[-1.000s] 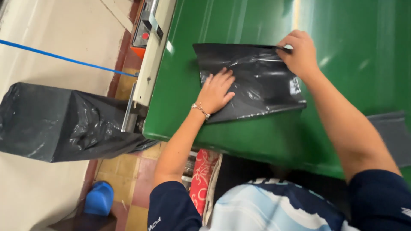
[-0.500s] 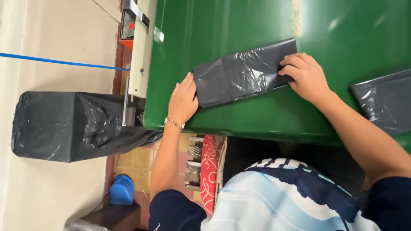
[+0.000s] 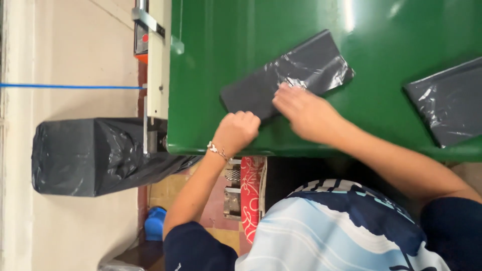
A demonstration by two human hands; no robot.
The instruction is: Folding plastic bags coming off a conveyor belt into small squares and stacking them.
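Hands meet over a dark grey plastic bag folded into a narrow strip [image 3: 283, 80], which lies slantwise on the glossy green tabletop [image 3: 241, 35], near the table's front edge; half a second ago the strip was longer and held down at both ends, and a second ago it was a broad flat sheet, so the bag has gone through successive folds and is now at its most compact; the left hand [image 3: 236, 131], a thin bracelet at its wrist, has drawn in from the strip's far end and now sits as a loose fist at the strip's near corner by the table edge, though whether it pinches the plastic cannot be told; the right hand [image 3: 304, 111] lies palm down across the middle of the strip, fingers [image 3: 287, 93] together, pressing the crinkled film flat; a second dark grey folded bag [image 3: 449, 103] rests well apart at the right of the table; beside the table stands a bin lined with a black plastic sack [image 3: 85, 155]; judged from the shrinking shape, the folding looks close to complete.
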